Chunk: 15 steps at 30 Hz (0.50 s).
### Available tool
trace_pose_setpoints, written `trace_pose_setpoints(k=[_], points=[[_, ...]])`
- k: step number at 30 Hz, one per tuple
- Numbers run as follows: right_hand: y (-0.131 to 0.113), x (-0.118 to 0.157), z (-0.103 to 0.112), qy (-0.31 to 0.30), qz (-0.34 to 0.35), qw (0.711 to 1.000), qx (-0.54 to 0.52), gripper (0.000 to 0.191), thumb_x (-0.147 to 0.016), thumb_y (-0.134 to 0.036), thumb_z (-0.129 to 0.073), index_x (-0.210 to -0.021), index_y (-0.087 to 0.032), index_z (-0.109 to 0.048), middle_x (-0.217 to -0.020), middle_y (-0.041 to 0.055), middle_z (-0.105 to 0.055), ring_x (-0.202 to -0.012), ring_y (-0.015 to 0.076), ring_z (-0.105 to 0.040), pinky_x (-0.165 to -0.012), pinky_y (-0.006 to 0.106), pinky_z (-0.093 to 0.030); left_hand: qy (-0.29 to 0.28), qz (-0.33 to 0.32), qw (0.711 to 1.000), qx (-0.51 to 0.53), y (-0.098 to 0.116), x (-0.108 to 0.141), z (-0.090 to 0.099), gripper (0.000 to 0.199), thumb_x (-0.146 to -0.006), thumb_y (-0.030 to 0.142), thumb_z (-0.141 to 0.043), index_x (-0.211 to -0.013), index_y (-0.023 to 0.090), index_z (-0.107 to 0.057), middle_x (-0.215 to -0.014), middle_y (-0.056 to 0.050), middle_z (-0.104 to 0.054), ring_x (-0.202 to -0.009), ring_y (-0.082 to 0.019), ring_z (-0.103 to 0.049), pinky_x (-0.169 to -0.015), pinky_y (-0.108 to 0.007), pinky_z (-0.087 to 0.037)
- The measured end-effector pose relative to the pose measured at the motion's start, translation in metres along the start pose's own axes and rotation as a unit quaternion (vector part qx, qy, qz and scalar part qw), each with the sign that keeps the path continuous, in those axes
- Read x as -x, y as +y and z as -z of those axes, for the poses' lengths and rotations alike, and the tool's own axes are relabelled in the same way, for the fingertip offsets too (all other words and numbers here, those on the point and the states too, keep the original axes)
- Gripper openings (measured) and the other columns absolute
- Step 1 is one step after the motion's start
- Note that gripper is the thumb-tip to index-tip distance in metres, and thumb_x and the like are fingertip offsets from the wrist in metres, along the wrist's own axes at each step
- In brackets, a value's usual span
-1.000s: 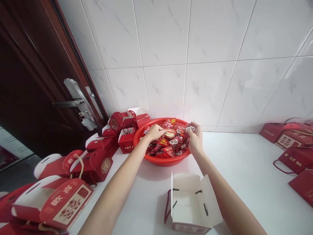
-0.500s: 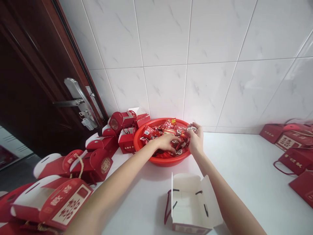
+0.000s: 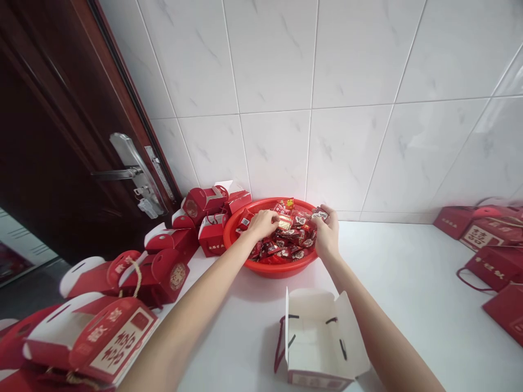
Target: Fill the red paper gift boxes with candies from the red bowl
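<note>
A red plastic basket (image 3: 281, 269) stands against the tiled wall, filled with wrapped candies (image 3: 286, 250) in red and dark wrappers. Over its left part, my left hand (image 3: 262, 223) is closed, with its fingertips at the edge of a gold-and-red wrapped candy (image 3: 285, 222). My right hand (image 3: 328, 231) is at the basket's right rim, its fingers closed on a dark-brown wrapped candy (image 3: 320, 213) with white lettering. In front of the basket, between my forearms, sits an open gift box (image 3: 314, 332) with a white inside, a raised flap and a dark red cord. No candies show in it.
Several red gift boxes (image 3: 118, 337) with white flaps crowd the left side, reaching back beside the basket. More red boxes (image 3: 486, 237) stand at the right edge of the white table (image 3: 400, 272). A dark wooden door (image 3: 53, 109) with a metal handle is on the left.
My left hand has moved from the candies at the basket's middle front, back and left to the gold-and-red candy. The right hand stays at the rim with its candy.
</note>
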State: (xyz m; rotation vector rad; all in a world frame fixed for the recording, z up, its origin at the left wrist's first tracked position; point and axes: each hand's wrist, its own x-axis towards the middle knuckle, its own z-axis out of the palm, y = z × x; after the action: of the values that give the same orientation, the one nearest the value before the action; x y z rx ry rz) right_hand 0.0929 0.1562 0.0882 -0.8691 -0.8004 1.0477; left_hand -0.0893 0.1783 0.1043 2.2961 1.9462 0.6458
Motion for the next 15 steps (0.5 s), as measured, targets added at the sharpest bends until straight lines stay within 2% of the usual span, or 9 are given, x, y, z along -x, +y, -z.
trace_pose_setpoints(k=[4, 6, 7, 9, 12, 15], points=[[0.001, 0.0, 0.0, 0.0, 0.003, 1.0, 0.007, 0.05, -0.06, -0.023, -0.056, -0.11, -0.024, -0.053, -0.092, -0.0005, -0.062, -0.09, 0.0224, -0.069, -0.078, 0.036, -0.056, 0.047, -0.06, 0.991, 0.11, 0.002, -0.002, -0.004, 0.018, -0.088, 0.024, -0.06, -0.085, 0.02, -0.077, -0.095, -0.005, -0.079, -0.093, -0.023, -0.072, -0.085, -0.031, -0.052], [0.002, -0.001, 0.0, -0.004, 0.006, 1.0, 0.009, 0.051, -0.061, -0.023, -0.056, -0.111, -0.024, -0.053, -0.09, -0.0012, -0.061, -0.09, 0.0227, -0.069, -0.078, 0.037, -0.056, 0.039, -0.107, 0.98, 0.163, 0.007, 0.0, -0.005, 0.019, -0.089, 0.027, -0.061, -0.086, 0.019, -0.077, -0.093, -0.005, -0.079, -0.09, -0.021, -0.072, -0.084, -0.03, -0.052], [0.003, -0.001, 0.001, -0.004, 0.009, 1.0, 0.01, 0.051, -0.061, -0.023, -0.056, -0.111, -0.024, -0.053, -0.09, -0.0014, -0.061, -0.09, 0.0228, -0.069, -0.079, 0.037, -0.055, 0.016, -0.136, 0.974, 0.183, 0.011, 0.003, -0.006, 0.018, -0.088, 0.029, -0.062, -0.086, 0.019, -0.077, -0.092, -0.004, -0.079, -0.089, -0.02, -0.072, -0.084, -0.029, -0.052], [0.004, -0.002, 0.002, -0.007, 0.014, 1.0, 0.012, 0.051, -0.061, -0.024, -0.057, -0.112, -0.024, -0.053, -0.091, -0.0013, -0.061, -0.091, 0.0225, -0.068, -0.08, 0.037, -0.055, -0.064, -0.203, 0.958, 0.19, 0.02, 0.008, -0.006, 0.016, -0.085, 0.032, -0.068, -0.089, 0.02, -0.077, -0.093, -0.003, -0.078, -0.088, -0.019, -0.071, -0.082, -0.027, -0.052], [0.005, -0.003, 0.003, -0.009, 0.016, 1.0, 0.021, 0.052, -0.061, -0.025, -0.058, -0.113, -0.024, -0.053, -0.091, -0.0017, -0.06, -0.089, 0.0214, -0.066, -0.08, 0.037, -0.054, -0.184, -0.285, 0.937, 0.087, 0.033, 0.015, -0.008, 0.027, -0.076, 0.03, -0.075, -0.101, 0.022, -0.076, -0.101, -0.003, -0.077, -0.09, -0.021, -0.07, -0.08, -0.027, -0.05], [0.004, -0.002, 0.003, -0.014, 0.016, 1.0, 0.013, 0.052, -0.061, -0.025, -0.059, -0.113, -0.023, -0.053, -0.09, -0.002, -0.058, -0.087, 0.0209, -0.065, -0.078, 0.035, -0.052, -0.207, -0.293, 0.932, -0.047, 0.042, 0.016, -0.009, 0.04, -0.073, 0.031, -0.075, -0.112, 0.022, -0.072, -0.101, -0.005, -0.075, -0.089, -0.025, -0.068, -0.075, -0.031, -0.048]])
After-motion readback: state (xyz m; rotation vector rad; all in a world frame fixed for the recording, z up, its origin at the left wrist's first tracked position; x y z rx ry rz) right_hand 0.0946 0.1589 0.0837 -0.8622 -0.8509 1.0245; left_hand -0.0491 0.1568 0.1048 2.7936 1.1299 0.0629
